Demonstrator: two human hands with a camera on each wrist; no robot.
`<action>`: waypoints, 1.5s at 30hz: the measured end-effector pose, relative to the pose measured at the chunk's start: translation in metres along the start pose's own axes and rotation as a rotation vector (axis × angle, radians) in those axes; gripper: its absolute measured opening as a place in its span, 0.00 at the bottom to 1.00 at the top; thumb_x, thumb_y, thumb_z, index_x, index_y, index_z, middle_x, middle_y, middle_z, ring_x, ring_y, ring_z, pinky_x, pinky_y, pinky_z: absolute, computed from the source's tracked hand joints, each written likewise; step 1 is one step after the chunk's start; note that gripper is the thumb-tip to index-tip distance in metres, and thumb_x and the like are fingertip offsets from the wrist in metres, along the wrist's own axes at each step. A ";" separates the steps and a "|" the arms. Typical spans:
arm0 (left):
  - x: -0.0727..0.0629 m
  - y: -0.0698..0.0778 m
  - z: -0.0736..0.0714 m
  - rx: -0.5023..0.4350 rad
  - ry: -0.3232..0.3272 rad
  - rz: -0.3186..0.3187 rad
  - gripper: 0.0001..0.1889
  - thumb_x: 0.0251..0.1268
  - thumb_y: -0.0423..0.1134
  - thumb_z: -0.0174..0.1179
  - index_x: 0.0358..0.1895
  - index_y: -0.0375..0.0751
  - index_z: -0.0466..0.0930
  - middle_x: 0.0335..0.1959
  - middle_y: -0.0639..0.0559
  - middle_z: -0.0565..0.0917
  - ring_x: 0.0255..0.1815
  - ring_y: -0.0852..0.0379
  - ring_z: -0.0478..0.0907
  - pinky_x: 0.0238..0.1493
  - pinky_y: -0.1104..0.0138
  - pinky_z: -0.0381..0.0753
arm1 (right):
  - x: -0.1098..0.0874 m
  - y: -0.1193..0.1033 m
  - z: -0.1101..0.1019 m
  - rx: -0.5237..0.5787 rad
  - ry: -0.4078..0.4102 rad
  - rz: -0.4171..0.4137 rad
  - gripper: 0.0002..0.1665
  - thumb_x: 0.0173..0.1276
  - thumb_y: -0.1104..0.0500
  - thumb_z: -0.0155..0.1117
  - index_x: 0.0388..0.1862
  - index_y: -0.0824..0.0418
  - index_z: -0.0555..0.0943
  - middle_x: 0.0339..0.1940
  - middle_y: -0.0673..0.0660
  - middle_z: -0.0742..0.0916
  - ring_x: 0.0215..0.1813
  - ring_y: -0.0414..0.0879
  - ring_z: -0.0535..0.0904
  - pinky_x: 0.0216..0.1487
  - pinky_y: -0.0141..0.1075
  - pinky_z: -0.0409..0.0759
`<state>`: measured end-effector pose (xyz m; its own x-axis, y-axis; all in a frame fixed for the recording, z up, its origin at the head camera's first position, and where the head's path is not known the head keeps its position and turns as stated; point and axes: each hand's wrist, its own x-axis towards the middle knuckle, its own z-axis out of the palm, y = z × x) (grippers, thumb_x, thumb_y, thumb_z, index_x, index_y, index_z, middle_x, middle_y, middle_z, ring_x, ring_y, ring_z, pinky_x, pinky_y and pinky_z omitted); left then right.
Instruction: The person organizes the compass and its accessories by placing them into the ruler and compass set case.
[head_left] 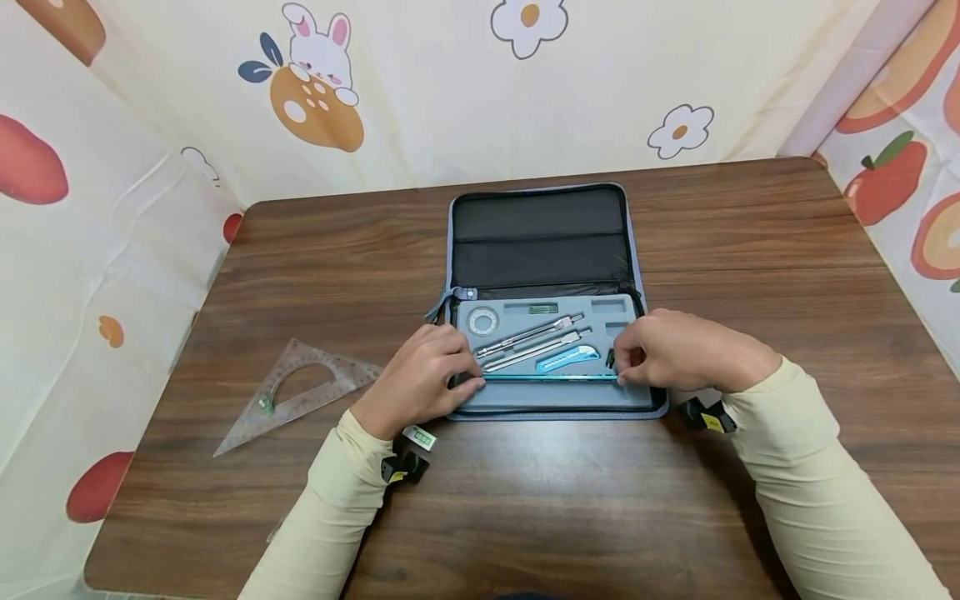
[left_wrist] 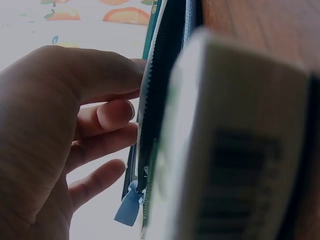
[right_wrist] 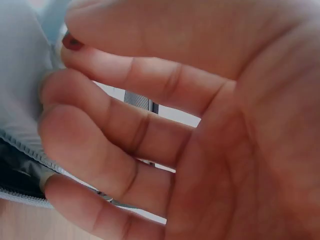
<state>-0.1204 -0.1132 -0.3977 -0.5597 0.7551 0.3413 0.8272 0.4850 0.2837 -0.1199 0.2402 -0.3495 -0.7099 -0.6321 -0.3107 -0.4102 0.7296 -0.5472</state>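
Note:
On the table lies an unzipped geometry-set case [head_left: 555, 402], its lid folded back. A thin teal pencil [head_left: 551, 377] spans the front of its grey-blue tray. My left hand [head_left: 423, 371] pinches the left end of the pencil between thumb and fingers. At the other end, my right hand [head_left: 667, 350] holds it by thumb and forefinger; a dark reddish pencil end [right_wrist: 73, 42] shows there. Behind the pencil, the tray bears two metal compasses [head_left: 528, 336], a blue cutter [head_left: 567, 358], a round protractor [head_left: 482, 321] and a small green-labelled box [head_left: 543, 308].
A clear set square [head_left: 300, 404] with a small green thing [head_left: 266, 403] on it lies left of the case. Near my left wrist sits a white eraser-like block [head_left: 419, 437]. A blue zip pull [head_left: 457, 294] hangs at the case's left side. Patterned curtains [head_left: 450, 100] border the table.

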 end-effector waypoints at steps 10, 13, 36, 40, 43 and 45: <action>0.001 0.001 -0.001 -0.011 -0.008 0.018 0.02 0.60 0.41 0.72 0.33 0.50 0.89 0.33 0.59 0.80 0.42 0.58 0.75 0.46 0.61 0.72 | -0.002 -0.002 0.001 -0.027 -0.009 0.023 0.18 0.63 0.58 0.72 0.19 0.46 0.74 0.18 0.42 0.73 0.23 0.37 0.68 0.24 0.34 0.65; 0.001 0.001 -0.001 -0.016 -0.010 0.024 0.02 0.61 0.41 0.71 0.33 0.49 0.89 0.33 0.59 0.80 0.42 0.58 0.76 0.47 0.61 0.73 | -0.002 -0.003 0.001 -0.044 -0.007 0.025 0.17 0.62 0.58 0.72 0.19 0.46 0.74 0.19 0.42 0.73 0.23 0.37 0.68 0.24 0.34 0.65; -0.001 -0.003 -0.004 -0.002 0.104 0.038 0.04 0.60 0.40 0.72 0.30 0.46 0.88 0.30 0.58 0.78 0.37 0.57 0.74 0.40 0.62 0.71 | 0.001 -0.017 0.009 -0.160 0.035 0.044 0.18 0.59 0.56 0.74 0.18 0.44 0.74 0.19 0.42 0.74 0.24 0.38 0.70 0.24 0.37 0.68; -0.002 -0.005 -0.007 0.006 0.126 0.026 0.04 0.60 0.39 0.71 0.30 0.46 0.88 0.30 0.58 0.78 0.38 0.56 0.75 0.40 0.62 0.71 | 0.002 -0.018 0.010 -0.185 0.046 0.046 0.18 0.58 0.56 0.74 0.17 0.45 0.75 0.18 0.42 0.75 0.23 0.38 0.70 0.24 0.37 0.69; -0.003 -0.006 -0.008 0.007 0.132 0.018 0.04 0.60 0.39 0.71 0.29 0.46 0.88 0.30 0.58 0.78 0.39 0.55 0.75 0.41 0.61 0.73 | 0.003 -0.019 0.011 -0.192 0.060 0.052 0.18 0.58 0.58 0.73 0.17 0.46 0.74 0.18 0.42 0.74 0.23 0.38 0.69 0.24 0.37 0.68; -0.003 -0.006 -0.008 0.007 0.134 0.018 0.04 0.60 0.39 0.71 0.29 0.46 0.88 0.30 0.58 0.78 0.39 0.55 0.76 0.41 0.61 0.73 | 0.003 -0.019 0.012 -0.191 0.061 0.060 0.18 0.59 0.59 0.72 0.17 0.46 0.74 0.18 0.43 0.74 0.22 0.38 0.69 0.23 0.37 0.67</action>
<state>-0.1243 -0.1221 -0.3930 -0.5462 0.6984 0.4626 0.8371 0.4757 0.2703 -0.1076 0.2212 -0.3492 -0.7674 -0.5732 -0.2873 -0.4629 0.8053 -0.3703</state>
